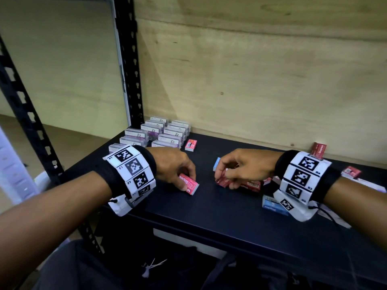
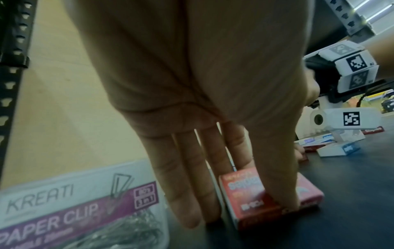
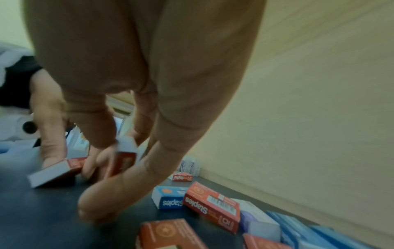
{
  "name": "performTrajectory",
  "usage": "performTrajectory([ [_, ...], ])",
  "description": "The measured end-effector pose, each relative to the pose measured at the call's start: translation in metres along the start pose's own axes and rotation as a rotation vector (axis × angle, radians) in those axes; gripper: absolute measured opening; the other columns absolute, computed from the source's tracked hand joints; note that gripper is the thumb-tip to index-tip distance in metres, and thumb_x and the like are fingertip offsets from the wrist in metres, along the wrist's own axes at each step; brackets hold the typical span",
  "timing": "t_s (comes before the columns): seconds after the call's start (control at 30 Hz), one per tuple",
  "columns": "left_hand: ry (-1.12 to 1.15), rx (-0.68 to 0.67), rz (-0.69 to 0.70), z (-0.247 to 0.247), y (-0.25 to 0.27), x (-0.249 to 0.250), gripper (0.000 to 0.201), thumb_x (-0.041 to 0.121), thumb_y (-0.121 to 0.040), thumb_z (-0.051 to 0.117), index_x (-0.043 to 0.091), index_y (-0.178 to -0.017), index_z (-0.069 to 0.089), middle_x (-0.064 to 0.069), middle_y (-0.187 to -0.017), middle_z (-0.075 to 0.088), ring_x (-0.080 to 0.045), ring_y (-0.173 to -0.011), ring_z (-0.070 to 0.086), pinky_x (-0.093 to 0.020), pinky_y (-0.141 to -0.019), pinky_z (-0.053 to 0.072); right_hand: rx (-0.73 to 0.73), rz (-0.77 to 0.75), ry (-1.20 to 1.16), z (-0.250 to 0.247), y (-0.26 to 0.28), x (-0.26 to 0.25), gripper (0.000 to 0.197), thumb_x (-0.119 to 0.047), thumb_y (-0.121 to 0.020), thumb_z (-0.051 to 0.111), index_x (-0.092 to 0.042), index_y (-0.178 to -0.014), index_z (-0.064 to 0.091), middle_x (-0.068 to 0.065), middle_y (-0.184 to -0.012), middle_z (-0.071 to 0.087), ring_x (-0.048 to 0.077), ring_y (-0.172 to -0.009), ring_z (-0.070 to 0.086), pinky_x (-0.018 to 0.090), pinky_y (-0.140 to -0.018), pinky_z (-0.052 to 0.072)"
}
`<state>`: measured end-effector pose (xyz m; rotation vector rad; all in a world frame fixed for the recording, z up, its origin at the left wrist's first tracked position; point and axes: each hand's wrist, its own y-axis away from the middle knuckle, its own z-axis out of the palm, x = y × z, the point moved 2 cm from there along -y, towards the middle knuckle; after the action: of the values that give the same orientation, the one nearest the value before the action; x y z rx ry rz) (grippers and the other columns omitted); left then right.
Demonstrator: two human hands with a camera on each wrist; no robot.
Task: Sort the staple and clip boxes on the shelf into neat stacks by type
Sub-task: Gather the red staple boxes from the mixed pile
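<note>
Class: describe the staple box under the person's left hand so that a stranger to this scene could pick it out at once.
Start at the black shelf and find the rows of clear paper clip boxes in its back left corner. Just in front of them, the left hand grips a red staple box. It lies alone, apart from the jumble of boxes on the right.

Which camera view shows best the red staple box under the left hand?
The head view: the red staple box lies whole on the shelf, the left hand gripping it. The left wrist view shows it close but blurred, partly behind the fingers. The right wrist view shows one end, blurred.
</note>
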<state>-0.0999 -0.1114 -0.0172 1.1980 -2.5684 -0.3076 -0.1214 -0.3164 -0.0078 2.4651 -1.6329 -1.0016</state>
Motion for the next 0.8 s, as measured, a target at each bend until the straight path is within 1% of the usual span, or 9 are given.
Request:
performTrajectory([
  [0.07, 0.018, 0.012, -0.005, 0.0, 0.0, -0.001, 0.03, 0.035, -0.083, 0.073, 0.034, -0.112, 0.064, 0.016, -0.101, 0.067, -0.003, -0.09, 0.061, -0.017, -0.078, 0.047, 0.009, 0.034, -0.091, -0.002, 0.0, 0.005, 0.02, -0.008, -0.098, 0.049, -0.02, -0.102, 0.065, 0.005, -0.093, 0.073, 0.015, -0.077, 0.073, 0.04, -0.092, 0.055],
  [0.17, 0.02, 0.022, -0.001, 0.0, -0.002, -0.002, 0.029, 0.035, -0.081, 0.075, 0.033, -0.108, 0.063, 0.016, -0.096, 0.066, -0.002, -0.085, 0.06, -0.018, -0.076, 0.047, 0.008, 0.049, -0.167, -0.003, 0.001, 0.012, 0.021, -0.002, -0.098, 0.048, -0.015, -0.106, 0.062, 0.007, -0.093, 0.073, 0.022, -0.082, 0.072, 0.042, -0.092, 0.055],
  [0.23, 0.013, 0.025, 0.009, 0.001, -0.002, -0.004, 0.028, 0.037, -0.079, 0.076, 0.033, -0.104, 0.064, 0.017, -0.092, 0.065, -0.001, -0.083, 0.059, -0.02, -0.074, 0.047, -0.006, 0.05, -0.166, -0.003, 0.001, 0.015, 0.02, -0.001, -0.097, 0.05, -0.014, -0.107, 0.06, 0.006, -0.094, 0.074, 0.023, -0.085, 0.072, 0.039, -0.09, 0.056],
  [0.37, 0.029, 0.059, 0.045, 0.003, -0.002, -0.003, 0.026, 0.038, -0.079, 0.076, 0.031, -0.101, 0.066, 0.017, -0.085, 0.062, 0.003, -0.075, 0.055, -0.016, -0.066, 0.041, -0.01, 0.05, -0.119, -0.005, 0.003, 0.014, 0.021, -0.001, -0.094, 0.055, -0.014, -0.111, 0.057, 0.0, -0.087, 0.075, 0.015, -0.076, 0.072, 0.022, -0.072, 0.055],
  [0.47, 0.052, 0.125, 0.11, 0.001, 0.001, 0.003, 0.028, 0.034, -0.083, 0.073, 0.034, -0.108, 0.063, 0.019, -0.088, 0.063, 0.007, -0.075, 0.055, -0.013, -0.066, 0.04, -0.004, 0.042, 0.038, -0.007, 0.004, 0.01, 0.022, -0.009, -0.091, 0.062, -0.021, -0.109, 0.059, 0.002, -0.089, 0.076, 0.02, -0.08, 0.072, 0.027, -0.077, 0.055],
  [0.53, 0.052, 0.183, 0.149, -0.001, 0.001, 0.006, 0.04, 0.032, -0.086, 0.069, 0.043, -0.122, 0.055, 0.013, -0.09, 0.065, 0.0, -0.076, 0.057, -0.016, -0.066, 0.044, -0.001, 0.041, 0.123, -0.007, 0.003, 0.006, 0.022, -0.014, -0.09, 0.065, -0.026, -0.107, 0.058, 0.001, -0.09, 0.076, 0.019, -0.083, 0.072, 0.027, -0.078, 0.054],
  [0.6, 0.098, 0.202, 0.154, -0.002, 0.002, 0.006, 0.049, 0.029, -0.088, 0.067, 0.048, -0.129, 0.048, 0.006, -0.087, 0.066, -0.007, -0.074, 0.06, -0.019, -0.067, 0.049, 0.013, 0.041, 0.176, -0.006, 0.002, 0.005, 0.021, -0.018, -0.089, 0.065, -0.029, -0.105, 0.058, -0.001, -0.086, 0.076, 0.01, -0.075, 0.071, 0.027, -0.077, 0.053],
  [0.73, 0.248, 0.188, 0.148, 0.0, 0.002, 0.005, 0.038, 0.026, -0.09, 0.065, 0.049, -0.118, 0.052, 0.006, -0.105, 0.067, -0.013, -0.089, 0.065, -0.034, -0.083, 0.056, 0.025, 0.042, 0.231, -0.004, -0.001, 0.004, 0.019, -0.022, -0.089, 0.064, -0.032, -0.103, 0.057, -0.003, -0.084, 0.076, 0.006, -0.071, 0.067, 0.029, -0.079, 0.054],
  [0.8, 0.325, 0.161, 0.117, -0.001, 0.005, 0.005, 0.024, 0.025, -0.091, 0.064, 0.04, -0.109, 0.059, 0.007, -0.096, 0.071, -0.012, -0.082, 0.068, -0.03, -0.079, 0.057, 0.024, 0.046, 0.227, -0.004, -0.001, 0.004, 0.019, -0.022, -0.09, 0.063, -0.032, -0.104, 0.056, -0.003, -0.085, 0.076, 0.004, -0.069, 0.066, 0.03, -0.079, 0.053],
])
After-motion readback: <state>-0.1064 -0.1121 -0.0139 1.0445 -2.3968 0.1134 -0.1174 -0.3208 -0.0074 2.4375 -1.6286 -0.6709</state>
